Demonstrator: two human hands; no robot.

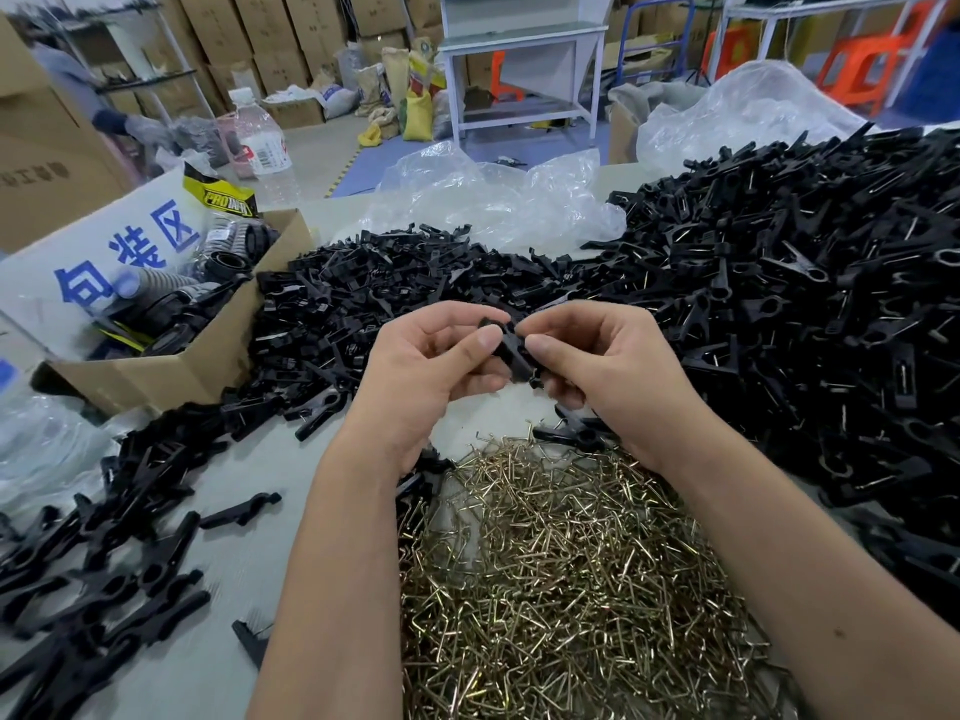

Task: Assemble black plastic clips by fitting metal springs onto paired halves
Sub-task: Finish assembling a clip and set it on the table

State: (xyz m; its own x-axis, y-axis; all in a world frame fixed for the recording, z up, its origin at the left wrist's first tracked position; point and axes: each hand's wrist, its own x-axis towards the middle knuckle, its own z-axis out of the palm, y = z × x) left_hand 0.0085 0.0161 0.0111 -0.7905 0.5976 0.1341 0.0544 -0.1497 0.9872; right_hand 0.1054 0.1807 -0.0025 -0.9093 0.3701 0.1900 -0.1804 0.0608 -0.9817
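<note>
Springs: heap of brass-coloured bent wire springs [561, 579] nearest the viewer, on the grey table [249, 558], lying between and under the two forearms
Loose halves, left: scattered black clip halves [104, 553] on the table's near left; one lone half [241, 509] lies apart from them, just left of the left forearm
Left hand: left hand [421, 376] raised above the table, fingers curled, thumb pressed on the black clip piece [511, 350]
Right hand: right hand [602, 366] opposite, fingers curled, thumb tip on the same piece from the right side
Clip piece: held in the air between both hands, above the far edge of the spring heap; both thumbs pinch it; whether it is one half or a pair cannot be told, and no spring shows on it
Middle pile: broad pile of black halves [374, 288] behind the hands
Right pile: large mound of black clips [810, 283] with wire showing in many, running along the right side
Cardboard box: open cardboard box [171, 366] at left, holding black ribbed parts in bags, with a white sign bearing blue characters [104, 252] leaning on it
Plastic bags: crumpled clear plastic bags [498, 194] beyond the piles
Bottle: clear water bottle [260, 137] behind the box
Far: stacked cartons [291, 39], a white metal bench [519, 59], orange stools [857, 65]
</note>
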